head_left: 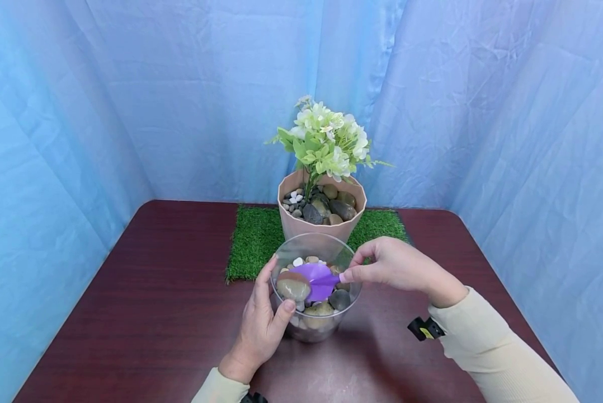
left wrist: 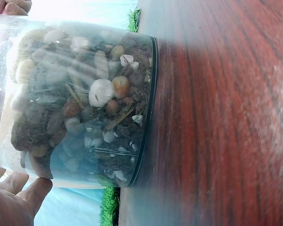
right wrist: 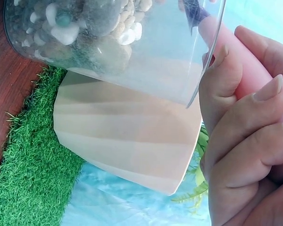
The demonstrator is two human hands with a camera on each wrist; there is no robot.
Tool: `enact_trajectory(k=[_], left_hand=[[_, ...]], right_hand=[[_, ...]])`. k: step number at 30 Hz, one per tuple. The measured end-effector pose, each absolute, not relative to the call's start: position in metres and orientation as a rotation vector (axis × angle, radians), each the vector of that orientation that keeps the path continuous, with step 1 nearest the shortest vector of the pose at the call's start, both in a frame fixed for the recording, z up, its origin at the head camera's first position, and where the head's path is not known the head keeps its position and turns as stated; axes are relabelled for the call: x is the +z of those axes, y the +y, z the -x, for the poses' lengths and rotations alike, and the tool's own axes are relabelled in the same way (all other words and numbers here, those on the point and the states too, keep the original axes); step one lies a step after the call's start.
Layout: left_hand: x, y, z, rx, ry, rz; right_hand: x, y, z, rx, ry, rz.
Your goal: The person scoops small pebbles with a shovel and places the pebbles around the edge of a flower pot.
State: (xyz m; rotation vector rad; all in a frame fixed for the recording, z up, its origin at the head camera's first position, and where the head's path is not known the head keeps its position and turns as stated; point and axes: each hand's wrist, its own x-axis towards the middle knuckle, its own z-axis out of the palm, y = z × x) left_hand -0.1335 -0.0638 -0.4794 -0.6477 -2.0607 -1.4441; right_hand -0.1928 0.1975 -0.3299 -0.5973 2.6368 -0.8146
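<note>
A clear plastic container (head_left: 314,334) filled with mixed pebbles stands on the table. My left hand (head_left: 261,319) grips its left side, thumb near the rim; its fingers (left wrist: 35,193) press the outer wall in the left wrist view. My right hand (head_left: 394,266) holds a small trowel by its pink handle (right wrist: 247,66), and the purple blade (head_left: 321,282) is inside the container's mouth. A large smooth stone (head_left: 293,289) lies at the blade's left end, against the left wall. Whether the blade bears its weight, I cannot tell.
Behind the container stands a pale pink faceted pot (head_left: 314,228) with dark stones and artificial white flowers (head_left: 331,126). It sits on a green turf mat (head_left: 253,240). The dark red wooden table (head_left: 155,302) extends to both sides, with blue curtains (head_left: 206,101) around it.
</note>
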Motion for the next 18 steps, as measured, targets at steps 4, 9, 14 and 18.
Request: enact_trajectory(k=[4,9,14,18], left_hand=[[-0.479,-0.064,0.134,-1.424,-2.058,0.642],[-0.479,-0.064,0.133,-1.416,-2.069,0.633],[-0.479,-0.064,0.133,-1.422,-2.078,0.635],[-0.479,-0.065,0.132,-1.407,-2.093,0.625]], right_hand=[[-0.326,0.199,0.192,-0.832,2.646,0.563],[-0.319,0.202,0.191,-0.902,2.611,0.483],[-0.314,0.205,0.191,-0.963,2.606,0.427],[-0.311,0.206,0.192,-0.995,2.597,0.394]])
